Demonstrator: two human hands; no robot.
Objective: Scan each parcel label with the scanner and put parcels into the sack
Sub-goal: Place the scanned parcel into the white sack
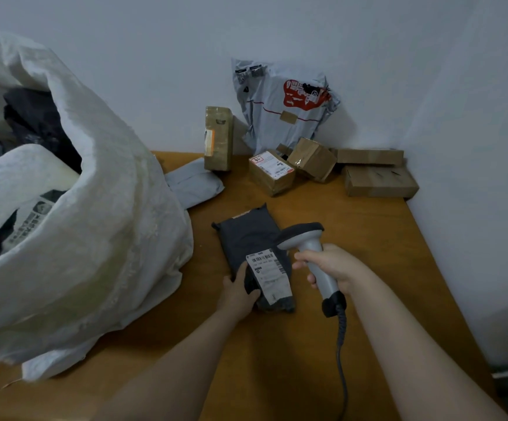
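Note:
A dark grey soft parcel lies on the wooden table, its white barcode label facing up at the near end. My left hand grips the parcel's near left corner beside the label. My right hand holds a grey corded scanner by its handle, its dark head hanging over the parcel just right of the label. The big white woven sack stands open at the left with several parcels inside.
Along the back wall stand several cardboard boxes: a tall box, a labelled box, and flat boxes in the corner. A grey mailer bag with red print leans on the wall. A pale mailer lies by the sack.

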